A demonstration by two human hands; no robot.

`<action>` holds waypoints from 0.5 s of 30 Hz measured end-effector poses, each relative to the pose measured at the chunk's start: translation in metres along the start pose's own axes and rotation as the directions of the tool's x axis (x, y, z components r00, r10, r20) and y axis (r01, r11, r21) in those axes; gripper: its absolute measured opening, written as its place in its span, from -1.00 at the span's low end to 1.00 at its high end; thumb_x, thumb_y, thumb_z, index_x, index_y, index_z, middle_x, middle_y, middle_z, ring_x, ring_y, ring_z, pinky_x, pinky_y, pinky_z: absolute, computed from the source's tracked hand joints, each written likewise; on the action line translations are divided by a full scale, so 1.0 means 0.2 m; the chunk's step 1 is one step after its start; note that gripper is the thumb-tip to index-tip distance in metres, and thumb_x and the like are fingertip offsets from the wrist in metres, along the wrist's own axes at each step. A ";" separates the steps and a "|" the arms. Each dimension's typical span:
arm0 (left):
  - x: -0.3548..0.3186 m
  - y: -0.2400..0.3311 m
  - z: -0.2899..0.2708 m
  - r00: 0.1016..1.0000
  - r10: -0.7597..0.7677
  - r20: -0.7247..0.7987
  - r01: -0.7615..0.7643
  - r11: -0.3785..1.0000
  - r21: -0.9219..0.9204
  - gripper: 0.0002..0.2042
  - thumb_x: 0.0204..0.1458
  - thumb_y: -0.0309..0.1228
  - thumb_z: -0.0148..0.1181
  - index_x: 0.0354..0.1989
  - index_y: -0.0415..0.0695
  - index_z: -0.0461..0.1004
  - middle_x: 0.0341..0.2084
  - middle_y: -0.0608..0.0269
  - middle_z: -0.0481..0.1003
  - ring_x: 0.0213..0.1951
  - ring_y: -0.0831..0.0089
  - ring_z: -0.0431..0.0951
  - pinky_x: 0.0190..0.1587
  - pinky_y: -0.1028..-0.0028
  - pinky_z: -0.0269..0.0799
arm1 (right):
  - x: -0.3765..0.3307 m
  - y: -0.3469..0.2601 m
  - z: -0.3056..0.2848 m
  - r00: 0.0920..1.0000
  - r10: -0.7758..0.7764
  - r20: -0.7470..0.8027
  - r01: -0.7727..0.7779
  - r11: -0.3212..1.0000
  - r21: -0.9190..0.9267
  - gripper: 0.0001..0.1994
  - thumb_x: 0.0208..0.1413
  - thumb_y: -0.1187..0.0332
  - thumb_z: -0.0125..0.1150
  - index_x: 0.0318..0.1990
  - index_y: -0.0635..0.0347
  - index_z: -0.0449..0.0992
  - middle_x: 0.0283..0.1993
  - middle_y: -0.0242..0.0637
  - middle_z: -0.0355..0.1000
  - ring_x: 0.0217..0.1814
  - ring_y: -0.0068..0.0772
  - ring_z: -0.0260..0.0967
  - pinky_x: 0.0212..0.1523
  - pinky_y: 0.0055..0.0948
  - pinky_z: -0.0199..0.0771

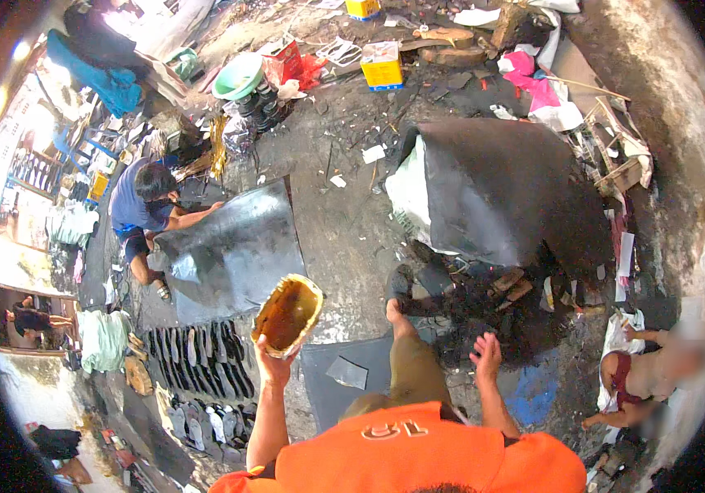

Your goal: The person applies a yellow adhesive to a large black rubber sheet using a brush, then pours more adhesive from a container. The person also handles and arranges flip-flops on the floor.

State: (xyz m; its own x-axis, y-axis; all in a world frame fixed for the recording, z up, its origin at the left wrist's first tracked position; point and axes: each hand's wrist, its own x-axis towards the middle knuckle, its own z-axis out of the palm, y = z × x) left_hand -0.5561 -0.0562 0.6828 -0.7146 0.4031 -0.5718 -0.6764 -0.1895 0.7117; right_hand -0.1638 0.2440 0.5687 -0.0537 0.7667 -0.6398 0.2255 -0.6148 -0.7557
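Note:
My left hand (277, 360) grips the lower end of an oblong open tub (288, 315). The tub has a rough yellowish rim and a brown, glossy inside, and is tilted so that its mouth faces up toward me. Out to the right, my right hand (486, 353) is raised with its fingers apart and holds nothing. Below the tub lies a dark flat sheet (328, 366) with a smaller grey cut piece (347, 372) on it.
A crouching person (145, 201) touches a large black sheet (233, 251). A big curved black sheet (492, 189) stands ahead right. Rows of dark sole-shaped pieces (200, 357) lie left. Another person (644, 370) sits far right. A green basin (237, 76) stands farther back.

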 end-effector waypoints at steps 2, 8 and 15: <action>0.21 0.19 0.15 0.998 0.045 -0.033 -0.045 0.999 -0.007 -0.33 -0.03 0.13 0.02 0.26 0.12 0.20 0.19 0.35 0.32 0.18 0.24 0.33 0.11 0.09 0.27 | 0.19 -0.24 0.36 0.996 -0.061 0.062 0.063 0.997 -0.038 -0.40 0.21 -0.16 -0.04 0.19 0.15 0.30 0.09 -0.22 0.38 0.03 -0.32 0.37 -0.10 -0.33 0.44; 0.75 0.63 0.41 0.976 0.051 -0.210 -0.079 0.988 -0.129 -0.33 -0.08 0.14 0.05 0.25 0.22 0.19 0.20 0.38 0.24 0.23 0.21 0.21 0.08 0.03 0.23 | 0.57 -1.33 1.51 0.815 -0.337 0.472 0.386 0.922 -0.009 -0.54 0.27 0.08 0.02 0.20 0.15 0.26 0.04 -0.22 0.41 -0.01 -0.39 0.39 -0.12 -0.39 0.48; 1.53 1.05 0.88 0.964 0.158 -0.213 -0.204 0.956 -0.213 -0.31 -0.09 0.17 0.08 0.26 0.25 0.16 0.24 0.40 0.19 0.24 0.23 0.19 0.12 0.03 0.20 | 1.17 -2.06 2.26 0.754 -0.502 0.424 0.538 0.842 0.039 -0.54 0.24 0.12 0.09 0.16 0.22 0.30 -0.11 -0.29 0.42 -0.25 -0.57 0.35 -0.30 -0.55 0.43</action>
State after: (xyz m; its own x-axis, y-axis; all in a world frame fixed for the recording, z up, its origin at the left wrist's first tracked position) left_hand -0.8864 0.1851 0.7292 -0.8340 0.1677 -0.5257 -0.5387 -0.4537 0.7099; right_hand -0.7092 0.5937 0.6678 -0.5659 0.8082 -0.1628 0.1228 -0.1126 -0.9860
